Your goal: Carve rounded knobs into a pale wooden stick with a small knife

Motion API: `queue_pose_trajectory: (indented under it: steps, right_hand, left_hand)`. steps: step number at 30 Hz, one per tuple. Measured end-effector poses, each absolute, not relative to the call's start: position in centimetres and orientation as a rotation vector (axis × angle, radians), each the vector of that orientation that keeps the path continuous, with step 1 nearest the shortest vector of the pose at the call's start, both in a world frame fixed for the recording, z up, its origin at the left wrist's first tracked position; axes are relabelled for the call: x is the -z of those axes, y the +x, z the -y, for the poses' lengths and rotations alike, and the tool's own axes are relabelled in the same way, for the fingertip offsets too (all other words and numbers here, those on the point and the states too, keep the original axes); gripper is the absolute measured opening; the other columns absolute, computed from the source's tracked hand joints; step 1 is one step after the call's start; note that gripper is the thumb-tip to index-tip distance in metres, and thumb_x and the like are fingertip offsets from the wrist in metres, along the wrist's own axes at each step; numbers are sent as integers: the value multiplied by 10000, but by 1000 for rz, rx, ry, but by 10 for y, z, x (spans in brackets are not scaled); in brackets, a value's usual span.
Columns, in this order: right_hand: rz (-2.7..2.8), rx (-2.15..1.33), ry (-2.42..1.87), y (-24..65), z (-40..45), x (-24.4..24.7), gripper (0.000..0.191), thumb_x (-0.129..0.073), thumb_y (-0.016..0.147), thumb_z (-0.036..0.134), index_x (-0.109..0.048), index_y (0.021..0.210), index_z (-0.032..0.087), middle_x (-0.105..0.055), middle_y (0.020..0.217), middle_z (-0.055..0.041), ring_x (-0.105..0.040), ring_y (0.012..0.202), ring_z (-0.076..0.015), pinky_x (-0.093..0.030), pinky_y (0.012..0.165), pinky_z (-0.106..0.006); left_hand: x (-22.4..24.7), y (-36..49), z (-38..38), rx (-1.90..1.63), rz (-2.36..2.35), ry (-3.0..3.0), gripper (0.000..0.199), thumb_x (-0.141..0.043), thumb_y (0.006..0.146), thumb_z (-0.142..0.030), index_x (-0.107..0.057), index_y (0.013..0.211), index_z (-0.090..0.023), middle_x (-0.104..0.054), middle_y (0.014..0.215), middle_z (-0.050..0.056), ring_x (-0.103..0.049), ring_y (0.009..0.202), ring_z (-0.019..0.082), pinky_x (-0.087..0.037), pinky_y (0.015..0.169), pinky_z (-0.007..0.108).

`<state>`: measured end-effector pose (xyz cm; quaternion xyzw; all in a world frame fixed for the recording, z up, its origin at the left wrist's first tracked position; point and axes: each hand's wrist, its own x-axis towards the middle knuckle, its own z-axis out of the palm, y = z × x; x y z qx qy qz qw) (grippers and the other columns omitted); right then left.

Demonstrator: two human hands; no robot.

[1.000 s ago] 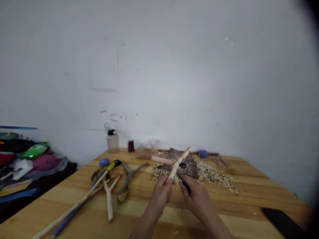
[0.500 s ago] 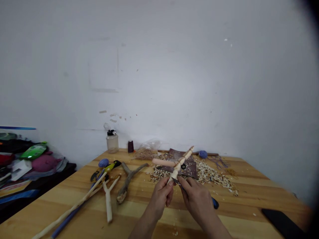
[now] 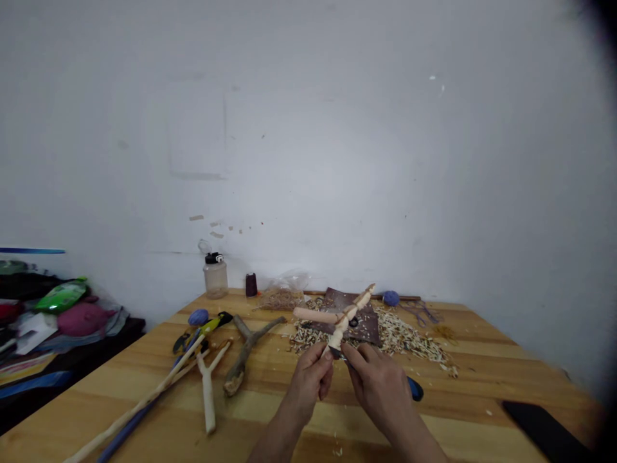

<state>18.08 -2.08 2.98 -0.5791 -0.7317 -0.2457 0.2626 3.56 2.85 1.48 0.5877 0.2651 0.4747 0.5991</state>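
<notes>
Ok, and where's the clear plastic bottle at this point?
The clear plastic bottle stands at the far edge of the wooden table in the head view, just left of the dark thread spool.

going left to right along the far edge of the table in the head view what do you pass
clear plastic bottle with black cap → dark spool of thread → clear plastic bag → dark leather sheet → blue ball of yarn
</notes>
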Motion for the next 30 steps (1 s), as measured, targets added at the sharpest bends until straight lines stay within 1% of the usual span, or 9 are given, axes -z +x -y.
queue_pose_trajectory:
  steps: [6, 14, 20, 22, 26, 30]
  right_hand:
    - [1972, 656, -1605, 181, 20, -29, 287, -482, 846, 197, -530, 1113, 290, -571, 773, -9, -543, 694, -152, -298, 609, -256]
    - [1962, 669, -1613, 180, 21, -30, 279, -486, 841, 209, -537, 1104, 285, -575, 759, -8, -545, 686, -145, -298, 601, -249]
    - [2019, 621, -1666, 180, 23, -37, 252, -456, 849, 192, -543, 1064, 290, -589, 750, -2, -569, 654, -143, -281, 547, -244]
    - [2047, 606, -1719, 178, 23, -37, 263, -449, 846, 167, -541, 1056, 296, -596, 748, -2, -575, 627, -145, -266, 521, -244]
    - [2047, 601, -1843, 172, 20, -33, 314, -441, 827, 117, -538, 1069, 293, -605, 766, -18, -583, 605, -142, -256, 496, -240]
    - [2011, 614, -1936, 167, 18, -29, 391, -445, 799, 73, -519, 1110, 298, -606, 788, -28, -595, 622, -144, -274, 501, -232]
  left_hand:
    - [-14, 34, -29, -1096, -600, 1346, 341, -522, 762, -508, -487, 723, -171, -322, 413, -92, -244, 331, 50, -190, 325, 180]
    - [-16, 35, -29, -1108, -587, 1362, 351, -523, 758, -510, -508, 754, -160, -319, 401, -97, -238, 325, 50, -183, 326, 183]
    - [-17, 29, -30, -1055, -650, 1418, 370, -508, 759, -537, -518, 782, -168, -282, 451, -97, -207, 368, 56, -164, 362, 190]
    - [-21, 25, -30, -1052, -701, 1544, 362, -501, 770, -526, -536, 758, -166, -313, 492, -77, -245, 418, 66, -188, 409, 199]
    - [-28, 21, -28, -1092, -835, 1856, 324, -474, 808, -459, -550, 682, -170, -442, 576, -22, -379, 556, 117, -260, 524, 229]
    - [-24, 25, -28, -1142, -961, 1991, 242, -442, 836, -369, -553, 718, -190, -533, 647, 14, -441, 628, 161, -272, 589, 252]
